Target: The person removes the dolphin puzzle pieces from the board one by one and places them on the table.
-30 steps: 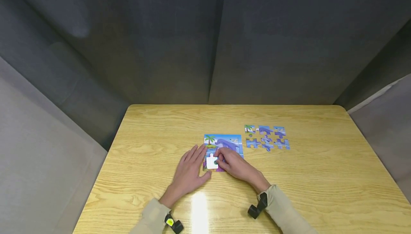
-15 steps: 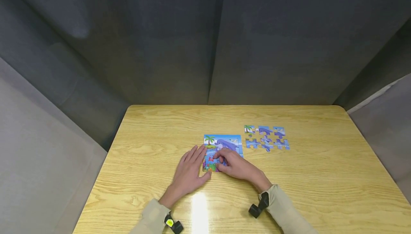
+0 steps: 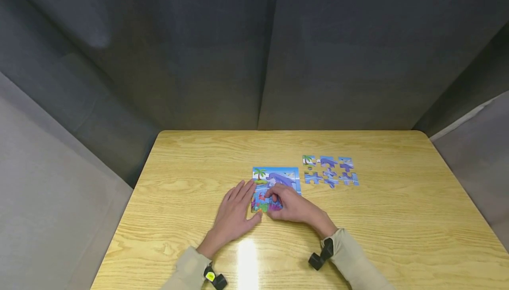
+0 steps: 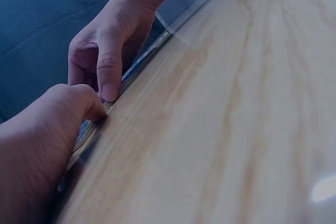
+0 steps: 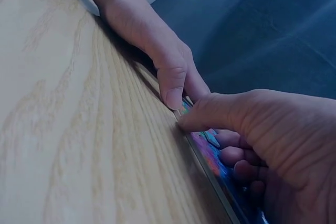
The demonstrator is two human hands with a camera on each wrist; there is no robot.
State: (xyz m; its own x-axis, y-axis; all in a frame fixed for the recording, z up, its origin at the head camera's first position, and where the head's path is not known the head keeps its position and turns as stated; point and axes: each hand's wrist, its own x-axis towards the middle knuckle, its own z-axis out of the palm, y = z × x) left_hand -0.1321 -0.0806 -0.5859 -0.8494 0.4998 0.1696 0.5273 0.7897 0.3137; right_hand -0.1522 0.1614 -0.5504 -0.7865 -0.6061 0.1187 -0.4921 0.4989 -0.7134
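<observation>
A dolphin jigsaw puzzle board [image 3: 280, 174] lies flat on the table. In its lower left sits a piece [image 3: 261, 202] with a red crab, picture side up; I cannot tell whether it lies fully flush. My left hand [image 3: 235, 212] rests along the board's left side, fingers straight and thumb at the lower left corner. My right hand [image 3: 294, 204] lies over the board's lower right, its index fingertip beside the crab piece. Its thumb touches the near edge of the board, apart from the index finger; the other fingers are bent over the picture [image 5: 207, 153].
Several loose puzzle pieces [image 3: 330, 162] lie in two rows to the right of the board. The wooden table [image 3: 191, 162] extends on all sides, with dark cloth [image 3: 207, 60] behind it. A black wrist camera [image 3: 317, 261] hangs by the right sleeve.
The crab piece has turned from white back up to picture side up in the board's lower left. My right thumb has moved down off it to the near edge. The left hand is still.
</observation>
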